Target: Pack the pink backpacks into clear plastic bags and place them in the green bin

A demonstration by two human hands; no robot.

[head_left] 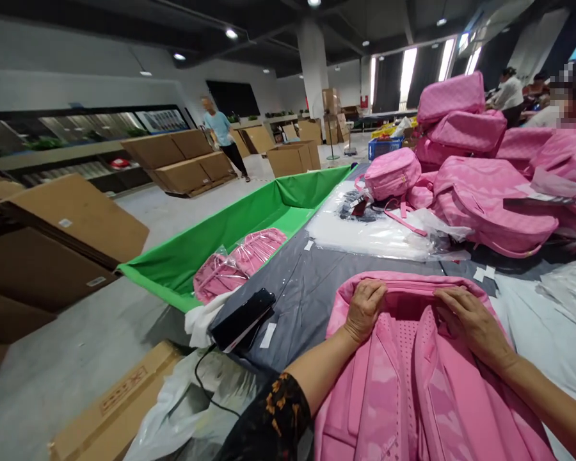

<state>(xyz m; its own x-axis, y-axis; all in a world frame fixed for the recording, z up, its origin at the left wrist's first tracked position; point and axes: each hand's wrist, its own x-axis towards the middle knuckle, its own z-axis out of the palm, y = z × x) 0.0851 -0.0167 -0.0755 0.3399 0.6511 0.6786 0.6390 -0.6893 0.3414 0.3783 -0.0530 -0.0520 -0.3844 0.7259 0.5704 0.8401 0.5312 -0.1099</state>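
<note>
A pink backpack (355, 403) lies in front of me with its shoulder straps (434, 384) facing up. My left hand (366, 308) is closed on the left part of its top edge, fingers curled over the rim. On the right part of the same edge, my right hand (475, 323) grips with its fingertips near the seam, the thumb hidden. Between the hands a dark pink hollow shows below the top edge. Beyond the backpack, a stack of clear plastic bags (350, 234) lies on the dark table cover (292, 282).
Several pink backpacks (484, 198) are piled at the right back. Left of the table hangs a green fabric bin (173, 275) holding bagged pink items (240, 262). A black phone-like device (242, 317) lies at the table's left edge. Cardboard boxes (77, 218) and a walking person (221, 131) are farther off.
</note>
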